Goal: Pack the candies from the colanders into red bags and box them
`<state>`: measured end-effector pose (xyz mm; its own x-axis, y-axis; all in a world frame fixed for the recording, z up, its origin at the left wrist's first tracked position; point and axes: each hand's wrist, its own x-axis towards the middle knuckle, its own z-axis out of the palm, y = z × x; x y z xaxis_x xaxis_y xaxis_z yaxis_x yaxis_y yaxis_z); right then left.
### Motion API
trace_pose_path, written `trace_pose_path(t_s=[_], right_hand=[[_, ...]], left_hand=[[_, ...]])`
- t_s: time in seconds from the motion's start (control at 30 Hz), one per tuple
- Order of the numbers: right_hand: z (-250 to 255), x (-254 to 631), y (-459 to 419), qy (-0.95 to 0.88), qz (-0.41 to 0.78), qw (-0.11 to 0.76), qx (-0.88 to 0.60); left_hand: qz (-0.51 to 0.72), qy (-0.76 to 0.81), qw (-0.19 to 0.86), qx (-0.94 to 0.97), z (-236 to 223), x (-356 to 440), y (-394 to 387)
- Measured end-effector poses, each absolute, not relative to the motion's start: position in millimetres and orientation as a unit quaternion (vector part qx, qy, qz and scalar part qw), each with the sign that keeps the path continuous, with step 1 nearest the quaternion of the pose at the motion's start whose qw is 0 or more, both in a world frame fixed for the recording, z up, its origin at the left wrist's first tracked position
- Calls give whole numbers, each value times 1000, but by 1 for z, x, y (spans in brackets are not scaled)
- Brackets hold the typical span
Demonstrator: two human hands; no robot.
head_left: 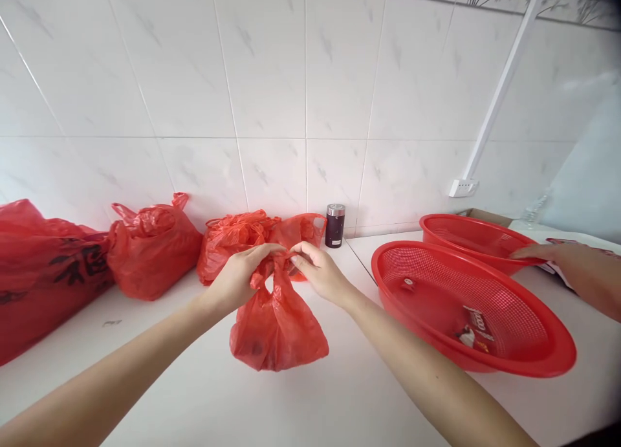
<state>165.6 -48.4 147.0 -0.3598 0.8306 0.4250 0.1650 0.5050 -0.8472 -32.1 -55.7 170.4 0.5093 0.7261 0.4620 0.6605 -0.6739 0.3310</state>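
A small red plastic bag (279, 330) hangs between my hands at the middle of the white table, its lower part bulging with contents I cannot make out. My left hand (239, 275) is closed on the gathered top and handle at its left side. At the other side my right hand (320, 272) pinches the bag's top near its handle. Just behind the hands lie a heap of red plastic bags (237, 237) and a thin, see-through red bag (308, 230).
Two red plastic baskets (538, 330) stand at the right, the nearer holding a few small packets. Another person's hand (557, 256) touches the farther basket (466, 233). Filled red bags (150, 259) line the left. A dark flask (334, 227) stands by the tiled wall.
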Motion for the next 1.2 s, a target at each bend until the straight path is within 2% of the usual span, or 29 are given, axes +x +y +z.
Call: trace_pose_path(t_s=[0.1,0.17,0.27,0.37,0.47,0.57,0.67,0.83,1.0,1.2], right_hand=[[141,173,-57,-825,75,403,-389],[127,184,-58,-844,-10,347,-409],[96,214,-49,-825,14,292,-483],[68,249,-33,-770,52,286,-568],[55,255,-23,-727,86,297,-613],[53,220,-22,-741,140,301,-584],[53,172,-29,-760,180,309,-544],[42,127,-48,-770,143,337,-523],[25,117,-60,-815,93,222,-527],[22,134,-50,-824,83,202,-523]], left_hand=[[229,440,174,851,174,-45,-59],[196,466,253,825,171,-64,-61],[135,497,361,778,159,-110,-63],[64,579,436,686,141,-163,-67],[84,623,464,623,129,-193,-69],[148,600,447,647,127,-186,-65],[168,611,374,677,120,-162,-54],[165,572,259,761,85,-133,-42],[146,527,157,822,62,-105,-33],[142,537,104,825,49,-92,-17]])
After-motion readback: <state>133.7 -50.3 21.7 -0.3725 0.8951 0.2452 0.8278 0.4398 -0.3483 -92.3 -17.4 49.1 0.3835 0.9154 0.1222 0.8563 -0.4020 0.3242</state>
